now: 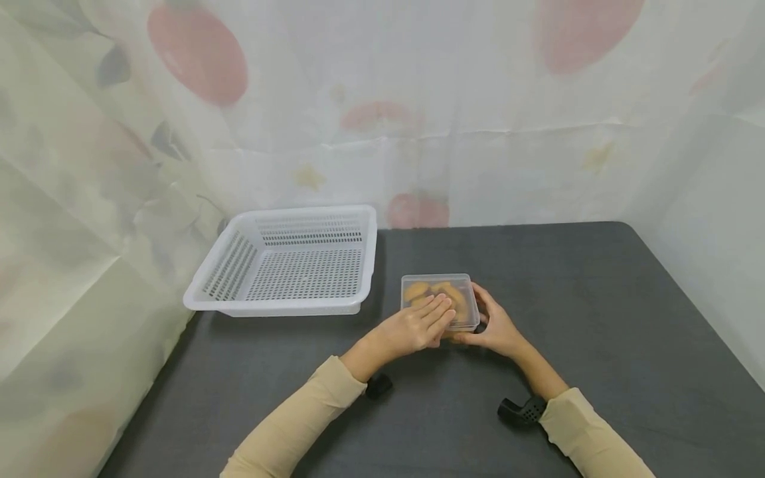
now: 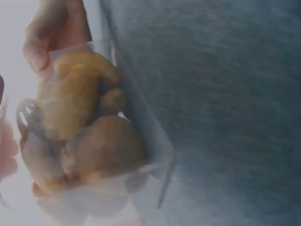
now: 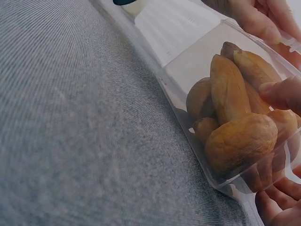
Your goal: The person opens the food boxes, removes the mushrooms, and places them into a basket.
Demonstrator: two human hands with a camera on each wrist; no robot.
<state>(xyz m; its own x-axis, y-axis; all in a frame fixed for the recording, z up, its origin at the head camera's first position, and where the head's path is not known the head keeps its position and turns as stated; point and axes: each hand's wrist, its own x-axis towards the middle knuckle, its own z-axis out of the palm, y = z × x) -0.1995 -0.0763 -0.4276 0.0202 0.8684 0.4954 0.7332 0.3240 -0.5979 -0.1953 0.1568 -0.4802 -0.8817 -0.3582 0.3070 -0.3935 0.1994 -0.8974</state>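
Note:
A clear plastic food container point(image 1: 439, 276) with a lid sits on the dark table. Through its walls show several brown, mushroom-like pieces point(image 3: 242, 136), some long and some round-capped. My left hand point(image 1: 412, 328) lies across the near part of the lid, its fingers extended and close together. Round the container's right side curves my right hand point(image 1: 499, 325), gripping it with the thumb at the near corner and the fingers along the far right edge. In the left wrist view the same brown pieces point(image 2: 110, 146) appear blurred behind the clear plastic.
To the left of the container stands a white perforated basket point(image 1: 277, 307) near the table's back edge. The dark grey tabletop point(image 1: 597, 312) extends right. A patterned curtain point(image 1: 335, 159) hangs behind. A black wrist mount point(image 1: 520, 411) sits beside the right sleeve.

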